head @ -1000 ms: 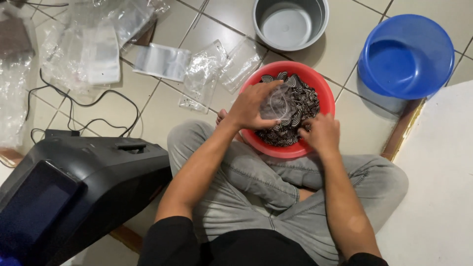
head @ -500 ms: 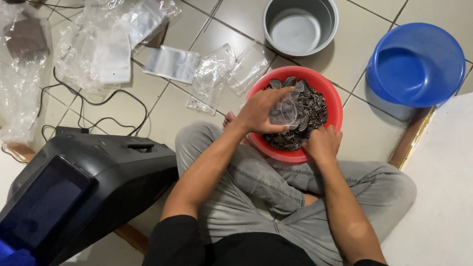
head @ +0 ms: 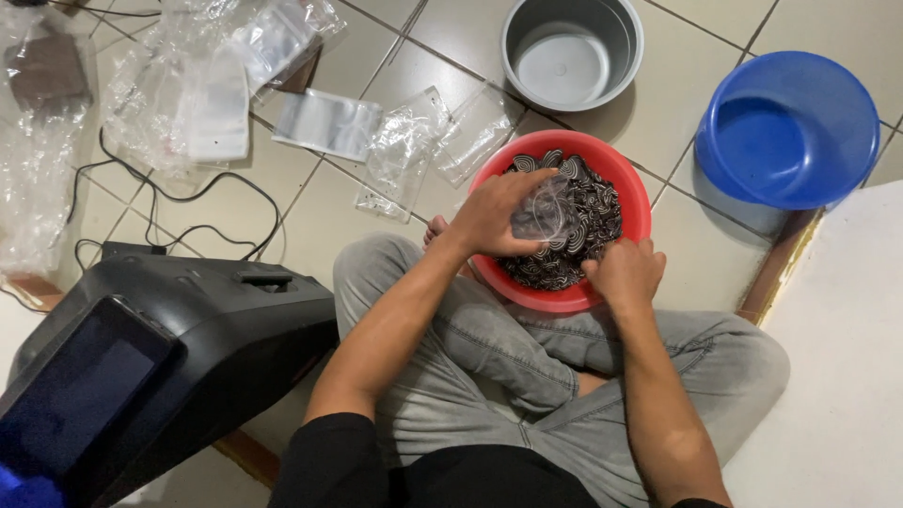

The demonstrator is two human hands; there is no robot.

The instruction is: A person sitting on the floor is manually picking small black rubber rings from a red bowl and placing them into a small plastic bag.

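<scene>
On the tiled floor (head: pixel 677 254), a grey metal pot (head: pixel 572 49) and a blue basin (head: pixel 788 128) stand beyond the red bowl (head: pixel 489 174); empty clear bags (head: pixel 404 146) lie scattered to its left, and a black machine (head: pixel 160 348) sits by the person's left knee. The bowl, against the crossed legs, holds dark striped pieces (head: pixel 588 202). The left hand (head: pixel 494 212) reaches over the bowl, fingers pinching a small clear bag (head: pixel 546 209) open above the pieces. The right hand (head: pixel 623 273) curls at the bowl's near rim; its grip cannot be told. Compared with a second ago, both hands remain over the bowl, hardly shifted.
</scene>
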